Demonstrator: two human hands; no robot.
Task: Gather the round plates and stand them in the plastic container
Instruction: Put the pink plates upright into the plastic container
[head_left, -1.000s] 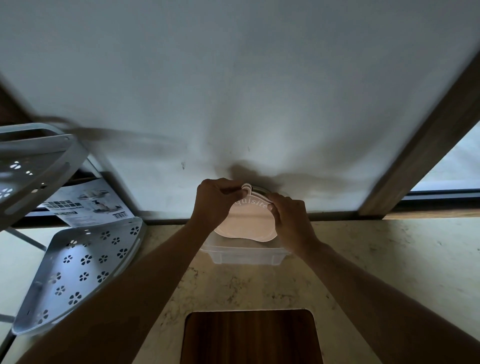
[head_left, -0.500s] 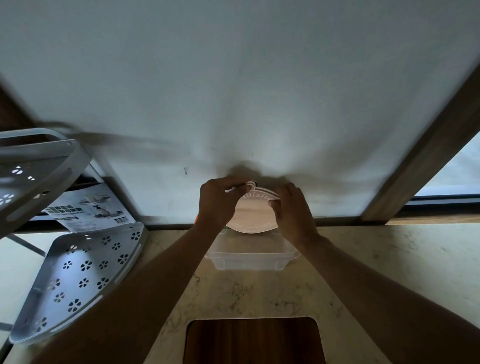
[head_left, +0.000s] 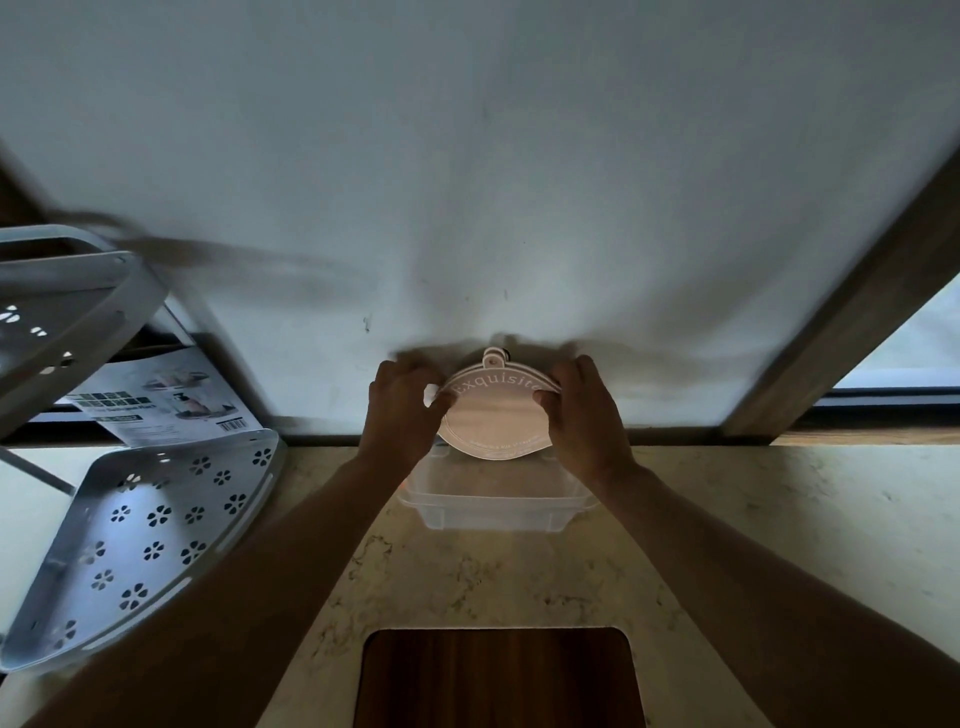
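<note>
A round pinkish plate (head_left: 493, 415) with the word "Exquisite" along its top rim and a small hanging tab stands upright at the back of a clear plastic container (head_left: 493, 512). Further plate rims show close behind it. My left hand (head_left: 402, 410) grips the plate's left edge and my right hand (head_left: 584, 410) grips its right edge. The container sits on the pale marble counter against the white wall. The plate's lower edge dips behind the container's far rim.
A grey perforated corner shelf rack (head_left: 150, 530) stands at the left, with a printed leaflet (head_left: 161, 400) behind it. A dark wooden board (head_left: 496, 680) lies at the near edge of the counter. A wooden window frame (head_left: 852, 317) rises at the right.
The plate has gone from tilted toward me to upright and shifted back toward the wall. Both hands slid from its top outward to its side edges.
</note>
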